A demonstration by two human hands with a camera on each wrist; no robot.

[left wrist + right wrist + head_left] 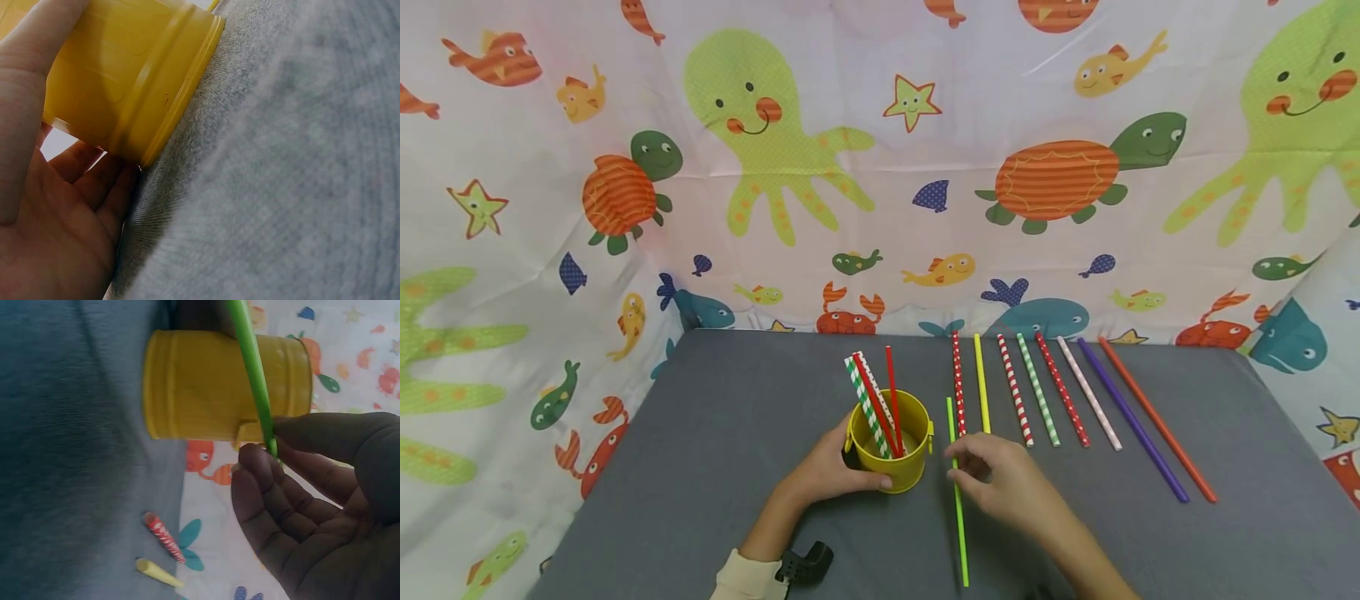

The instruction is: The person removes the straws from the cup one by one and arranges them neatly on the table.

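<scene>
My left hand [829, 471] grips a small yellow bucket [900, 478] from its left side, thumb across the front. The bucket stands upright on the table. Inside it lean a green-and-white striped straw [867, 407], two red straws [892, 392] and a white straw with dark dots [874, 377]. Just right of the bucket, my right hand [1007, 483] pinches a lime green straw [962, 542] between thumb and fingertips. In the right wrist view the straw [252, 362] passes in front of the bucket [200, 387]. The left wrist view shows fingers behind the bucket's wall [119, 75].
Right of my right hand, several straws lie in a spread row: red dotted [957, 379], yellow [981, 379], red striped [1015, 392], green striped [1039, 392], pale pink [1088, 392], purple [1131, 417] and orange [1157, 419]. A sea-animal curtain [880, 275] borders the grey table [715, 467].
</scene>
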